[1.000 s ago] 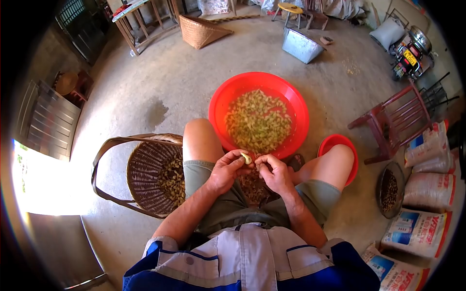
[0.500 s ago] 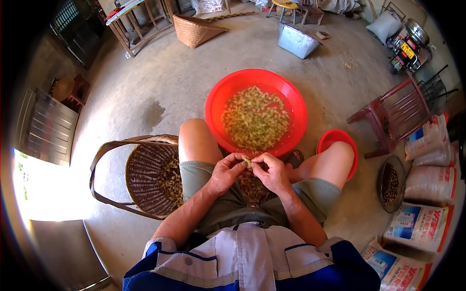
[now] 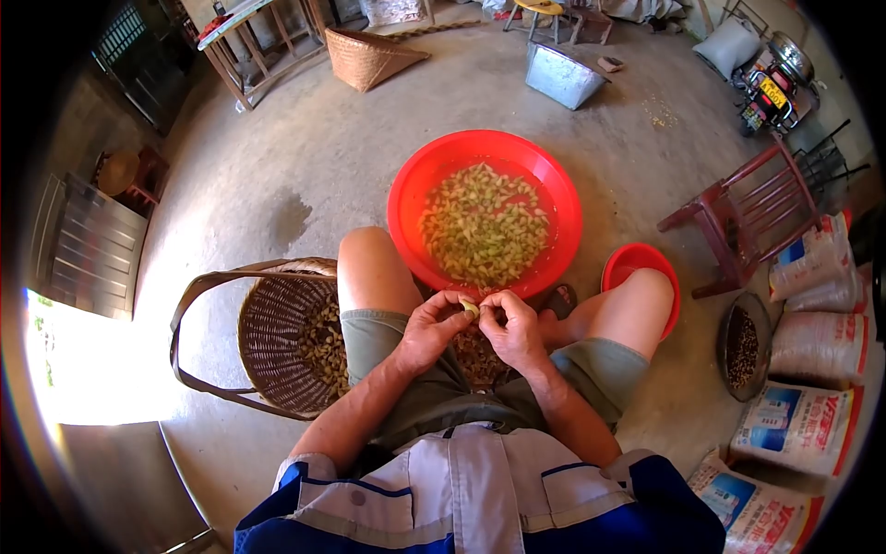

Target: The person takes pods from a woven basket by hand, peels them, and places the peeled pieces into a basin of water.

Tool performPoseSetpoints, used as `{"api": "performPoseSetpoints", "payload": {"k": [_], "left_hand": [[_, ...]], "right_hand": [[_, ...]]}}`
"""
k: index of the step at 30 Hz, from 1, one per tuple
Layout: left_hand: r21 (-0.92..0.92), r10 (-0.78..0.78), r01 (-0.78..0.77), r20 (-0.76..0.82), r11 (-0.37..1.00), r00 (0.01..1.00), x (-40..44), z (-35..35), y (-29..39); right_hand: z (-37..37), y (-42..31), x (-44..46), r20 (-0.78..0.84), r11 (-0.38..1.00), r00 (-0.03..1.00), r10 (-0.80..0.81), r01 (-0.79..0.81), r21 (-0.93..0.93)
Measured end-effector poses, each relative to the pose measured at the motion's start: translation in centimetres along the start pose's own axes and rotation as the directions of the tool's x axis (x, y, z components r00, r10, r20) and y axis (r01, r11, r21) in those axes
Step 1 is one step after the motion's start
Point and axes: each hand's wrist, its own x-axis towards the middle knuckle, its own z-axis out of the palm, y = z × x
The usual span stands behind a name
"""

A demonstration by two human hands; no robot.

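Observation:
Between my knees, my left hand (image 3: 432, 331) pinches a small pale green piece (image 3: 470, 308) between thumb and fingers. My right hand (image 3: 510, 328) is closed, its fingertips against the other side of the same piece. Just beyond both hands stands a large red basin (image 3: 404, 198) with many pale green pieces (image 3: 484, 226) in water. A wicker basket (image 3: 268, 342) with a tall handle, beside my left knee, contains brownish pieces (image 3: 325, 349). Brown scraps (image 3: 477, 358) lie below my hands.
A smaller red basin (image 3: 669, 303) is partly behind my right knee. Farther right are a wooden chair (image 3: 752, 217), a dark round pan (image 3: 744, 348) and several printed sacks (image 3: 798, 427). A metal tub (image 3: 563, 76) and a woven scoop (image 3: 369, 57) lie ahead.
The piece was held mostly by my left hand, with my right hand slightly apart; now both hands meet at it. The view has shifted slightly.

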Motion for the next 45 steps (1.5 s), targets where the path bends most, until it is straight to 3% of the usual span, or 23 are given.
{"api": "performPoseSetpoints", "payload": {"k": [5, 7, 10, 14, 20, 25, 28, 31, 34, 38, 41, 45], "left_hand": [[-0.027, -0.014, 0.013, -0.022, 1.000, 1.000, 0.0, 0.0, 0.2], [0.018, 0.009, -0.009, -0.023, 1.000, 1.000, 0.2, -0.2, -0.2], [0.118, 0.055, -0.052, -0.021, 0.992, 0.998, 0.2, -0.3, -0.9], [0.203, 0.048, -0.043, -0.020, 0.978, 0.999, 0.0, -0.2, -1.0], [0.157, 0.095, -0.099, 0.031, 0.983, 0.995, -0.1, 0.1, -0.7], [0.055, 0.035, -0.037, 0.026, 0.998, 0.999, -0.1, 0.5, 0.3], [0.032, 0.057, -0.058, 0.022, 0.998, 0.998, 0.1, 0.0, -0.4], [0.063, 0.075, -0.075, 0.001, 0.995, 0.997, 0.2, -0.3, -1.1], [0.200, 0.067, -0.061, -0.023, 0.978, 0.997, 0.0, -0.2, -1.1], [0.321, 0.078, -0.069, -0.014, 0.945, 0.997, -0.2, 0.1, -0.9], [0.347, 0.049, -0.043, -0.009, 0.937, 0.999, -0.3, 0.3, -0.6], [0.227, 0.054, -0.059, 0.028, 0.972, 0.998, -0.2, 0.2, -0.7]], "right_hand": [[-0.6, -0.6, 0.1, 0.044, 0.998, 0.998, 0.046, -0.048, 0.046], [-0.5, -1.1, 0.2, 0.040, 0.996, 0.999, 0.020, -0.023, 0.085], [-0.7, -0.9, 0.3, 0.073, 0.998, 0.996, -0.058, 0.058, -0.003], [-0.8, -0.2, 0.1, 0.095, 1.000, 0.995, 0.010, -0.010, 0.003], [-0.9, -0.1, 0.1, 0.044, 0.996, 0.999, -0.026, 0.030, -0.078], [-1.2, -0.1, 0.1, -0.003, 0.993, 1.000, 0.012, -0.013, -0.118], [-1.3, -0.5, 0.0, 0.062, 0.978, 0.985, 0.163, -0.170, 0.120], [-1.0, -1.1, 0.1, 0.090, 0.987, 0.992, 0.083, -0.094, 0.128], [-1.1, -0.8, 0.3, 0.103, 1.000, 0.994, -0.019, 0.021, -0.014], [-1.0, -0.7, 0.2, 0.091, 0.997, 0.995, -0.031, 0.037, -0.064], [-1.1, -0.9, 0.2, 0.080, 0.990, 0.994, -0.077, 0.086, -0.108], [-1.1, -0.6, 0.2, 0.063, 0.988, 0.994, -0.094, 0.101, -0.114]]}}
